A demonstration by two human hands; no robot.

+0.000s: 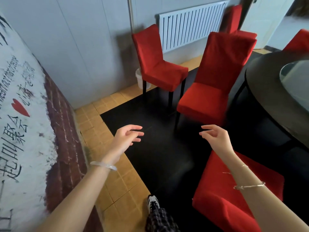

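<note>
Left hand (pixel 124 139), right hand (pixel 217 139): fingers (pixel 137 127) loose, empty; red chair (pixel 205 97) ahead, beside round table (pixel 267 91).

There are five red-covered chairs (pixel 158 64) (pixel 212 91) (pixel 235 17) (pixel 299 41) (pixel 225 203), two hands (pixel 125 138) (pixel 217 136), one round dark tabletop (pixel 267 84), one glass turntable (pixel 296 77), one white radiator (pixel 192 24), one white bucket (pixel 138 77), one pale bangle (pixel 103 165), two thin bracelets (pixel 249 186) (pixel 244 166) and one sneaker (pixel 153 201).

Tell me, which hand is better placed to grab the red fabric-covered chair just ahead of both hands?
Probably the right hand. It hovers open closest to the red fabric-covered chair, just before its seat edge. The left hand, also open, hangs over the black floor mat, farther off.
</note>
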